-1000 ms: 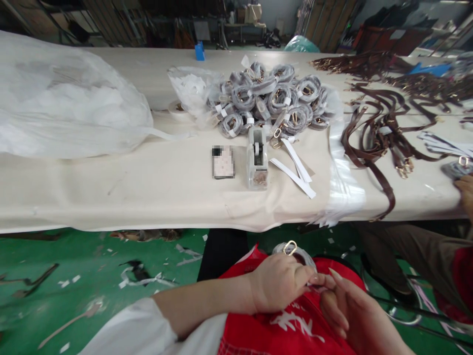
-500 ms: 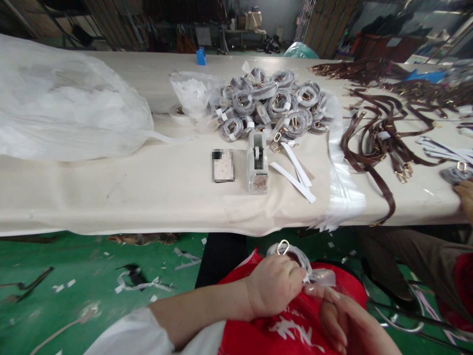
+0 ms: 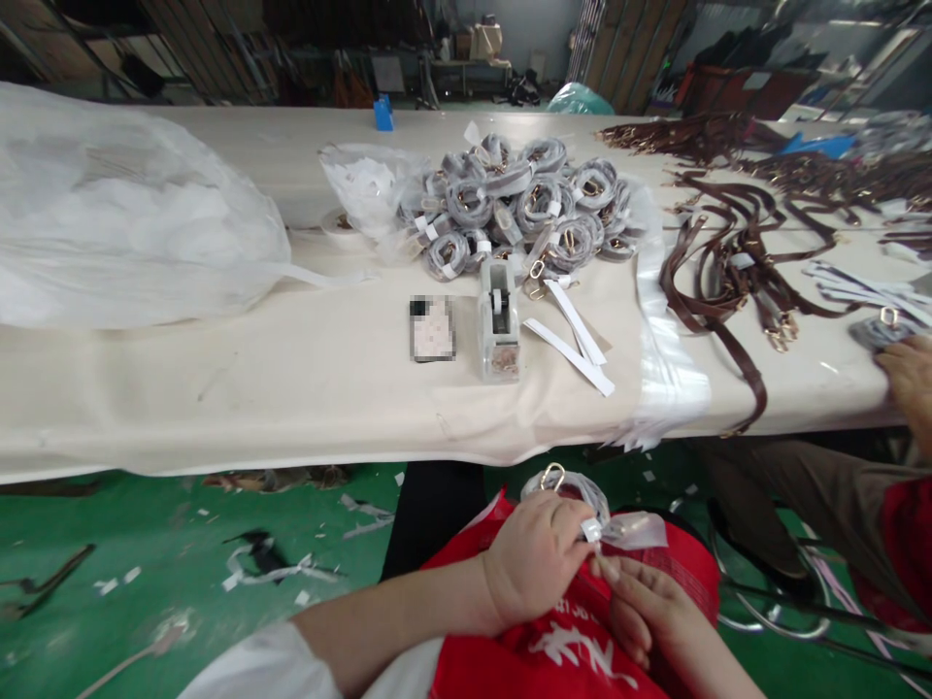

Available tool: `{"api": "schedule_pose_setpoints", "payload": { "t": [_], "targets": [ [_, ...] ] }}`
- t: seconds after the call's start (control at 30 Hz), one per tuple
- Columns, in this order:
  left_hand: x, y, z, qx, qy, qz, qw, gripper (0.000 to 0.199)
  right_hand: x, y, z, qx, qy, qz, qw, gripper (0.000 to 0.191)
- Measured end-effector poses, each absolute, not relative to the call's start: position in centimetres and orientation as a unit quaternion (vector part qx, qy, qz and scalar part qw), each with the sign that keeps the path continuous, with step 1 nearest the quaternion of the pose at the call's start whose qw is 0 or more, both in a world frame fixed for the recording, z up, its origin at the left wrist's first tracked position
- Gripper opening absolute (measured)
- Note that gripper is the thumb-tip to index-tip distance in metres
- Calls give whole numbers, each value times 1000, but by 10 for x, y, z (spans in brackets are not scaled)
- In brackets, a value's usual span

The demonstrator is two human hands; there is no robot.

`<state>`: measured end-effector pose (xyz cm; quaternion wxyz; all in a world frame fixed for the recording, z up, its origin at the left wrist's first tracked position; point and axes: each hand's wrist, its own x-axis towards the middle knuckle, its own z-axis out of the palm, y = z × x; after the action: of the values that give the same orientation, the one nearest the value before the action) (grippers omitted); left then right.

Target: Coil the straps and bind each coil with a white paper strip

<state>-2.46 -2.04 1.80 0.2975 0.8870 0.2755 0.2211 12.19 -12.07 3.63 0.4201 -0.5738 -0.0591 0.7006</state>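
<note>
Over the red apron (image 3: pixel 510 649), my left hand (image 3: pixel 540 558) is closed around a coiled grey strap (image 3: pixel 582 488) in clear wrapping, whose gold clasp (image 3: pixel 551 477) sticks up above the knuckles. A white tag (image 3: pixel 590 530) and a loose flap of clear plastic show at its right side. My right hand (image 3: pixel 645 607) meets my left fingertips with thumb and forefinger pinched together; what lies in the pinch is too small to make out.
On the table (image 3: pixel 327 388) are a tape dispenser (image 3: pixel 499 320), white paper strips (image 3: pixel 572 357), a pile of coiled grey straps (image 3: pixel 539 199), brown straps (image 3: pixel 728 282) and a big plastic bag (image 3: pixel 131 214). Another person's hand (image 3: pixel 907 379) rests at the right edge.
My right fingertips have drawn slightly down and left, and the white tag and plastic flap now show more clearly. The view has shifted a little.
</note>
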Motion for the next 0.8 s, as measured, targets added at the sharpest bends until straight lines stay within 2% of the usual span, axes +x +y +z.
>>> {"api": "schedule_pose_setpoints", "payload": {
  "t": [0.13, 0.4, 0.53, 0.67, 0.8],
  "targets": [
    [-24, -18, 19, 852, 308, 230, 356, 19, 121, -121, 30, -559, -59, 703, 436, 44],
    [-22, -13, 4, 718, 317, 194, 589, 39, 123, -122, 8, -576, -57, 697, 422, 47],
    [-23, -13, 4, 682, 323, 204, 624, 45, 125, -121, 7, -601, -88, 687, 399, 52],
    [-22, -12, 8, 640, 323, 207, 666, 43, 127, -119, 5, -634, -169, 676, 336, 60],
    [-16, -11, 8, 541, 350, 189, 741, 34, 124, -120, -10, -679, -212, 619, 333, 61]
  ]
}}
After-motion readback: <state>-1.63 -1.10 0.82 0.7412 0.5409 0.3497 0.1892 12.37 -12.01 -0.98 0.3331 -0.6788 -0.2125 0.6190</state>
